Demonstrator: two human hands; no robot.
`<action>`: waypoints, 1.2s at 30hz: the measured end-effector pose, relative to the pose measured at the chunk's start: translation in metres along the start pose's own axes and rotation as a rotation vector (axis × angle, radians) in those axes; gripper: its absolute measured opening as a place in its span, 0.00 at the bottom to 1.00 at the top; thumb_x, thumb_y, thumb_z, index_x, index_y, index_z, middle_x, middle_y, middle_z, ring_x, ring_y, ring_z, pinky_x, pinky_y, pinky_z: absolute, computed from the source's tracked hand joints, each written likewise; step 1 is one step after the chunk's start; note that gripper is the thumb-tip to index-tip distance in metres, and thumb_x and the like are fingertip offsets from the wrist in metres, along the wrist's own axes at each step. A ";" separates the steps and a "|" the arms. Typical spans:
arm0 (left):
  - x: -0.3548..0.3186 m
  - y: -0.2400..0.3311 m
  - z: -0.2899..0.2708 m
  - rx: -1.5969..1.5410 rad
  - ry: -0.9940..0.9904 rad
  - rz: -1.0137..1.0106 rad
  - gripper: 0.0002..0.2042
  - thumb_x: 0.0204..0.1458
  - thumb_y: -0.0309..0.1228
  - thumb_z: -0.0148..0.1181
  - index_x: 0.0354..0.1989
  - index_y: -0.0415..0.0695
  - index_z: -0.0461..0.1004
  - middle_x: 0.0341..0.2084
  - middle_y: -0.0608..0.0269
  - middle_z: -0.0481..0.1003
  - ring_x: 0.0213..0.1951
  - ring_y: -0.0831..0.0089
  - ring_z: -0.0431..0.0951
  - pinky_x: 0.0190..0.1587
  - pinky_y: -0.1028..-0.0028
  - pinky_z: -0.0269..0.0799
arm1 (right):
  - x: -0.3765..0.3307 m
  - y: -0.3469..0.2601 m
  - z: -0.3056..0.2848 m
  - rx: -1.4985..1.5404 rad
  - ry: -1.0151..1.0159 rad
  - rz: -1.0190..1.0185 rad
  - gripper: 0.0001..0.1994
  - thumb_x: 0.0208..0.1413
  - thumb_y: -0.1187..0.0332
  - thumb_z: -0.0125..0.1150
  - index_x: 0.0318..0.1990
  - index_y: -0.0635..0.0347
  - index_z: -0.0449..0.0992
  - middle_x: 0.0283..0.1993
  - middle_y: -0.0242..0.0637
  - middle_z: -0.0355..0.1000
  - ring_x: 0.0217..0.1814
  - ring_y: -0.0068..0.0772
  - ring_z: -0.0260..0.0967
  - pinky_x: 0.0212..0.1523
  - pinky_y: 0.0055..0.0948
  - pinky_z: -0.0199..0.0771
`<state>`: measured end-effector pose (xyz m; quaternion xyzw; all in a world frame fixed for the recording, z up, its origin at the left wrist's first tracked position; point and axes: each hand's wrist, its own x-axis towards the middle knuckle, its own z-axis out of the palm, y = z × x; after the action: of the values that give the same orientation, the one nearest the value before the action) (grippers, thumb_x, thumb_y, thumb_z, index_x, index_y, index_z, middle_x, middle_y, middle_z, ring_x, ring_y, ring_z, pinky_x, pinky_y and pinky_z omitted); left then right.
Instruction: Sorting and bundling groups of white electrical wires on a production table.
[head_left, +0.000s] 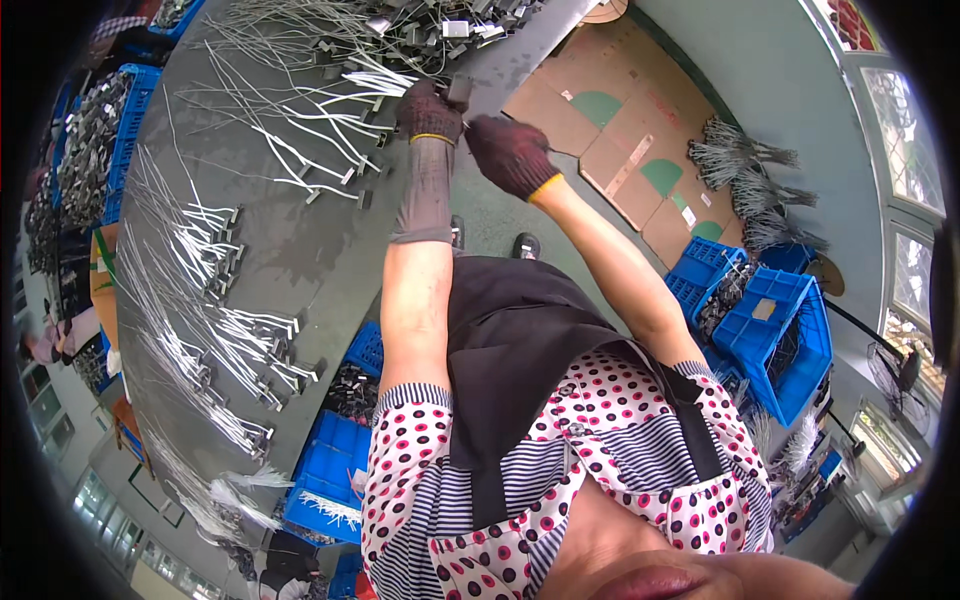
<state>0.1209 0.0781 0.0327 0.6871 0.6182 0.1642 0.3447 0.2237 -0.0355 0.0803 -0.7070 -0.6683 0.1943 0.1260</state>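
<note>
My left hand point(430, 112), in a dark knitted glove with a yellow cuff edge, is closed around a small dark block-shaped part point(460, 92). White-sleeved wires point(375, 76) run up to that hand from the left; whether they join the block cannot be made out. My right hand point(510, 155), gloved the same way, is closed just to the right, its fingertips close to the left hand. What its fingers grip is hidden. Beside both hands stands the grey table point(300, 235), bearing white-sleeved wired parts point(335, 190).
A heap of small metal parts with wires point(440, 35) lies at the table's far end. Wired bundles point(215, 360) line its left side. Flattened cardboard point(625, 130) lies at right, with grey wire bundles point(750, 180). Blue crates point(765, 315) stand at right; another blue crate point(325, 465) stands lower left.
</note>
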 end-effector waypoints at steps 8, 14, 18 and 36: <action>0.067 -0.088 0.015 0.093 0.125 -0.257 0.12 0.35 0.34 0.75 0.28 0.45 0.81 0.27 0.61 0.82 0.31 0.67 0.83 0.35 0.69 0.79 | -0.224 0.096 0.015 0.243 -0.154 0.221 0.12 0.59 0.59 0.59 0.38 0.58 0.80 0.34 0.48 0.76 0.38 0.57 0.74 0.37 0.44 0.75; 0.048 -0.070 0.006 0.302 0.192 -0.167 0.11 0.51 0.40 0.63 0.29 0.46 0.82 0.30 0.58 0.82 0.33 0.60 0.83 0.35 0.63 0.78 | -0.335 0.109 -0.006 0.562 -0.311 0.664 0.12 0.61 0.62 0.59 0.36 0.63 0.79 0.26 0.44 0.75 0.28 0.33 0.72 0.34 0.33 0.74; -0.040 -0.015 -0.009 -1.077 0.506 -0.300 0.11 0.55 0.35 0.63 0.30 0.39 0.78 0.24 0.59 0.79 0.21 0.68 0.80 0.23 0.73 0.73 | -0.327 0.114 -0.014 0.549 -0.206 0.575 0.13 0.63 0.62 0.55 0.33 0.63 0.77 0.22 0.43 0.71 0.25 0.35 0.68 0.31 0.34 0.71; -0.098 0.002 0.021 -1.415 0.075 -0.485 0.09 0.55 0.31 0.63 0.37 0.37 0.73 0.29 0.49 0.78 0.26 0.57 0.81 0.30 0.54 0.84 | -0.403 0.171 0.009 0.544 -0.472 0.878 0.15 0.61 0.60 0.56 0.39 0.66 0.79 0.32 0.48 0.78 0.32 0.31 0.73 0.40 0.34 0.73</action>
<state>0.1178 -0.0216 0.0387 0.1395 0.5104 0.4653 0.7096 0.3605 -0.4499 0.0397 -0.7979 -0.2477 0.5464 0.0584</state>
